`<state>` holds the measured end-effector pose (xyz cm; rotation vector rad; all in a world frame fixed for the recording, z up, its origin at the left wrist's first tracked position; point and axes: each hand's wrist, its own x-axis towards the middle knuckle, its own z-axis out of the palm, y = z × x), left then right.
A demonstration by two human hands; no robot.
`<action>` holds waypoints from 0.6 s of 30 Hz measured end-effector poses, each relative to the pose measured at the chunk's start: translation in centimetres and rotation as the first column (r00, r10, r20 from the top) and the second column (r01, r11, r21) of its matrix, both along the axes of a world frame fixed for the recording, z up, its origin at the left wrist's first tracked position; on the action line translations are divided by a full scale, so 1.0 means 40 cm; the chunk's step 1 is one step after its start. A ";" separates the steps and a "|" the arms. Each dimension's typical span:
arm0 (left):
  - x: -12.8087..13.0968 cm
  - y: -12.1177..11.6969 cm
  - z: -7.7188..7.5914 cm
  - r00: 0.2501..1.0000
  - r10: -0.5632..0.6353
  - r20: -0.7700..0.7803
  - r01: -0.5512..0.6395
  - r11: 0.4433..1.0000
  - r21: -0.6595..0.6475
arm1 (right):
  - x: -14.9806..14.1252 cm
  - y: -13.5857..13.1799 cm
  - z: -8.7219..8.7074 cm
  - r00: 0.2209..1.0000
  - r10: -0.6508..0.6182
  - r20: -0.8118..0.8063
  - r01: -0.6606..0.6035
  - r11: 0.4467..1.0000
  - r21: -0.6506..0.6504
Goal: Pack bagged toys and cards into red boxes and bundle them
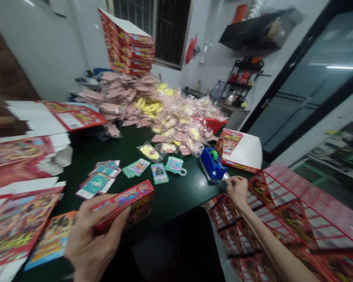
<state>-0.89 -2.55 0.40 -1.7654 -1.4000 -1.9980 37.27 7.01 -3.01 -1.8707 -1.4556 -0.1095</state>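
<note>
My left hand (97, 231) is wrapped round a small red printed box (135, 201), holding it tilted above the near edge of the dark green table (188, 192). Over on the right, my right hand (237, 190) pinches a short strip of clear tape (225, 177) at the front of a blue tape dispenser (212, 164). A green roll sits in the dispenser. Beyond the box lie fanned stacks of trading cards (137, 167), a dark-pictured card (159, 173) and a small white ring (182, 172).
Many bagged pink and yellow pieces (164, 113) are heaped at the back. Flattened red cartons (17, 219) cover the left side. Display boxes (126, 51) stand stacked behind the heap. Filled red boxes (282, 215) stand low at right, under my forearm. A white-sided carton (242, 150) stands behind the dispenser.
</note>
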 end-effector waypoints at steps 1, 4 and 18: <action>0.002 -0.001 0.001 1.000 -0.029 0.000 0.029 1.000 0.001 | -0.022 -0.028 0.021 0.999 0.037 -0.011 -0.037 0.999 0.020; 0.005 0.000 0.006 0.995 -0.097 0.024 0.098 0.995 -0.008 | -0.143 -0.117 0.100 0.955 0.292 -0.059 -0.288 0.956 0.062; 0.010 -0.025 0.028 0.992 -0.117 0.041 0.120 0.989 -0.082 | -0.636 -0.262 0.229 0.013 0.485 -0.874 -0.623 0.688 0.372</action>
